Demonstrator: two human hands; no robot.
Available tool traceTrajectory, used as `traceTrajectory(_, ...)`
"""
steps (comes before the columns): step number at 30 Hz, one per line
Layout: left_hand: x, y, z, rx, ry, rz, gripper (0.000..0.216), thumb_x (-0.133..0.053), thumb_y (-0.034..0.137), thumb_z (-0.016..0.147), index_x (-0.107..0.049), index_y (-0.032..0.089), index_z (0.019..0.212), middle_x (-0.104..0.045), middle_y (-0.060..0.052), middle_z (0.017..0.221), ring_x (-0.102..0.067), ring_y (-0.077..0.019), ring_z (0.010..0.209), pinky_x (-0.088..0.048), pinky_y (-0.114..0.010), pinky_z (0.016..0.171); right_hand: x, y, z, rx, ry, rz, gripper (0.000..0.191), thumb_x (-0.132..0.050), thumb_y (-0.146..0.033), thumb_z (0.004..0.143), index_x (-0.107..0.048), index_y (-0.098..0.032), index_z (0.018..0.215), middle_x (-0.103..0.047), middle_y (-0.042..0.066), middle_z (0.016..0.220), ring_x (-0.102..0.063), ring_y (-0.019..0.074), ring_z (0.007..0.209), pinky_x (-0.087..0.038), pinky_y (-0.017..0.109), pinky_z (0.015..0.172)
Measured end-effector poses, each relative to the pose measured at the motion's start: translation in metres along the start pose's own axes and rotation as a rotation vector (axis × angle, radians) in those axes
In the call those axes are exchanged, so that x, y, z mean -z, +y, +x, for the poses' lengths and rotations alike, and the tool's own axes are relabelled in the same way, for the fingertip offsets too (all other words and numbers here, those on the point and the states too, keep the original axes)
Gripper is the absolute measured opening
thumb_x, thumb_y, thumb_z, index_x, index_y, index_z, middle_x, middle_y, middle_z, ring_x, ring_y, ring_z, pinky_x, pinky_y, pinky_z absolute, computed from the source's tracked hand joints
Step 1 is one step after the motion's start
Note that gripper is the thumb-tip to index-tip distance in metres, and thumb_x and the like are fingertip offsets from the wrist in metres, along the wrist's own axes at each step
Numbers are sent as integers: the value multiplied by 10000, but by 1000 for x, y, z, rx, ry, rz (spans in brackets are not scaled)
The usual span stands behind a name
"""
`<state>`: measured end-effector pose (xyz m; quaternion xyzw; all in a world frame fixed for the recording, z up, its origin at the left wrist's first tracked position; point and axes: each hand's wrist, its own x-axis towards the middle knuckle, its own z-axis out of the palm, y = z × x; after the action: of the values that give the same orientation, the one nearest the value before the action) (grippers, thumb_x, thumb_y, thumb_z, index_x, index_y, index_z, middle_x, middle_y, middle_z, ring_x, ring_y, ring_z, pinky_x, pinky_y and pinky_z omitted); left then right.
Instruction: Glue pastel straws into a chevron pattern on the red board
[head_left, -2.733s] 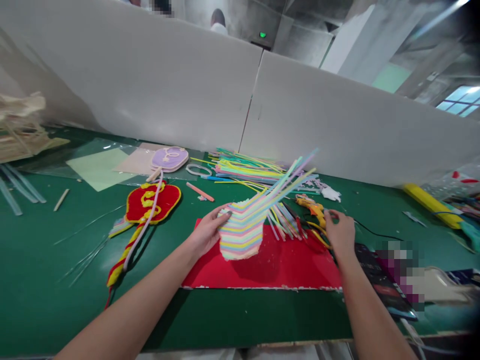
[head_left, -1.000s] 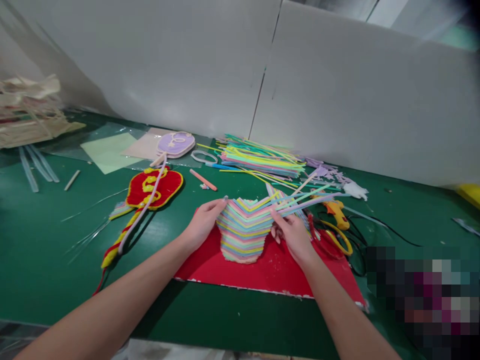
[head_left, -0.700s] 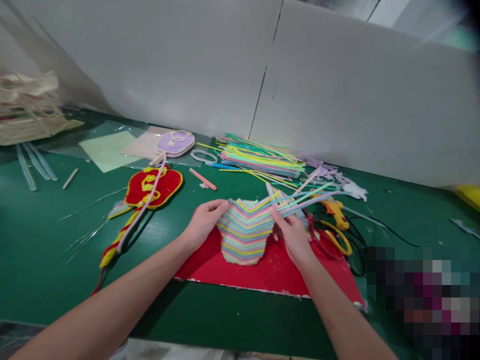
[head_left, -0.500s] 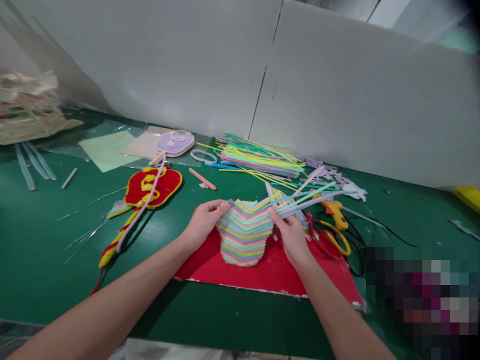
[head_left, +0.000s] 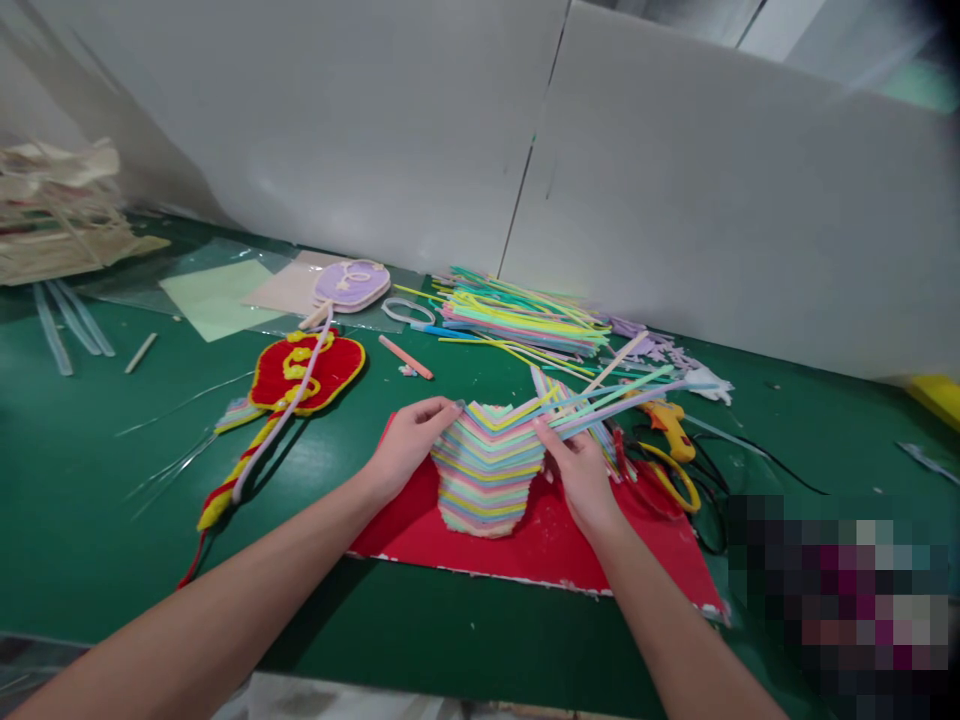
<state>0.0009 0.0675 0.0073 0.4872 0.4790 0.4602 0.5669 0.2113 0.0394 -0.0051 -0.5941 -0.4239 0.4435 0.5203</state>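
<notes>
A striped panel of pastel pipe cleaners (head_left: 489, 470), set in a V pattern of pink, green, yellow and blue, is held up over a red board (head_left: 555, 545). My left hand (head_left: 409, 445) pinches its upper left edge between thumb and fingers. At its upper right edge, my right hand (head_left: 581, 470) grips it with the thumb in front. Long loose pipe cleaner ends (head_left: 637, 400) fan out to the right above that hand. Scissors with red and yellow handles (head_left: 675, 478) lie just right of my right hand.
Left stands a red and yellow fan-shaped piece (head_left: 341, 372); behind it lies a purple one (head_left: 352, 285). A pile of pipe cleaners (head_left: 525, 315) lies at the back. An orange glue gun (head_left: 673, 428) with a black cable is on the right. A white wall (head_left: 360, 130) closes the back.
Almost nothing differs. Both hands keep their hold on the striped panel, whose lower end has shifted very slightly toward me and left.
</notes>
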Motion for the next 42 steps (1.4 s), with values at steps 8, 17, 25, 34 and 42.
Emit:
traceTrajectory(8,-1,2,-2,3,15,48,332,-672,516,709,-662,184,704,-608,26,675,-537,-142,663,-388,-223,608,-5,-7,-4,-1,-47,27,423,-718,-537,695,-554,-185,528,-487,-37,376,-441,95,345,-324,226,359)
traceTrajectory(17,0,1,-1,1,-43,43,386,-647,529,733,-720,175,868,-706,-38,862,-607,-208,818,-458,-263,707,-1,0,-1,-15,-17,12,371,-732,-518,689,-577,-200,578,-500,-43,395,-453,114,362,-348,249,383)
traceTrajectory(25,2,2,0,-16,-68,133,334,-700,446,684,-711,182,889,-702,-16,812,-618,-193,758,-457,-252,678,-1,0,-2,-2,-24,-12,366,-734,-526,675,-579,-207,586,-500,-43,410,-459,120,377,-364,258,397)
traceTrajectory(34,2,3,0,-29,-77,190,288,-680,407,677,-710,192,866,-708,-9,817,-619,-198,758,-452,-245,666,-1,-1,-1,-3,-26,-29,385,-724,-537,683,-575,-197,581,-508,-38,414,-464,115,382,-375,249,400)
traceTrajectory(42,2,4,1,-33,-72,217,274,-681,388,669,-720,197,862,-719,-11,825,-629,-205,772,-461,-242,664,-1,0,-1,-14,-24,2,353,-745,-513,662,-600,-195,613,-508,-42,411,-463,120,379,-381,254,395)
